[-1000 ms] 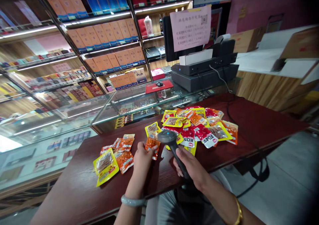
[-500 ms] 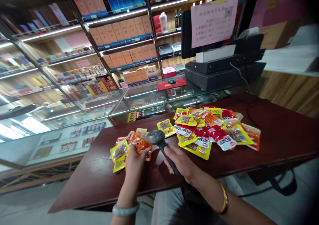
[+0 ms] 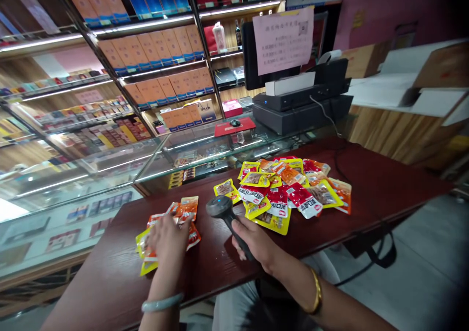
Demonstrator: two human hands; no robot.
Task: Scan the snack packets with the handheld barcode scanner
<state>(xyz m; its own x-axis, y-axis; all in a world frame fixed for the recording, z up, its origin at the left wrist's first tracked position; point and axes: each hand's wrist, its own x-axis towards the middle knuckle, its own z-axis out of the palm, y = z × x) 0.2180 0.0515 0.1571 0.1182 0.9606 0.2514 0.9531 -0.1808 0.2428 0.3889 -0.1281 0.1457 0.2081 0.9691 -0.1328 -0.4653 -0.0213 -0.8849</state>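
Note:
My right hand (image 3: 252, 240) is wrapped round the handle of a dark barcode scanner (image 3: 220, 207), its head tilted up over the brown table (image 3: 223, 253). My left hand (image 3: 168, 235), fingers spread and partly blurred, lies over a small pile of orange and yellow snack packets (image 3: 189, 208) on the left. The hand hides part of that pile. Right of the scanner is a larger heap of snack packets (image 3: 278, 194) in yellow, red and orange. One yellow packet (image 3: 226, 189) lies at that heap's left edge.
Beyond the table stands a glass display counter (image 3: 183, 155) with a cash register (image 3: 300, 106), a monitor bearing a pink notice (image 3: 284, 42), and a mouse (image 3: 235, 122) on a red mat. Shelves of boxes (image 3: 154, 47) line the back. A black cable (image 3: 340, 160) trails onto the table.
My left hand has moved left over the small pile and its fingers have spread. An orange packet now lies at that pile's upper right. The view has turned rightward; the scanner stays in my right hand.

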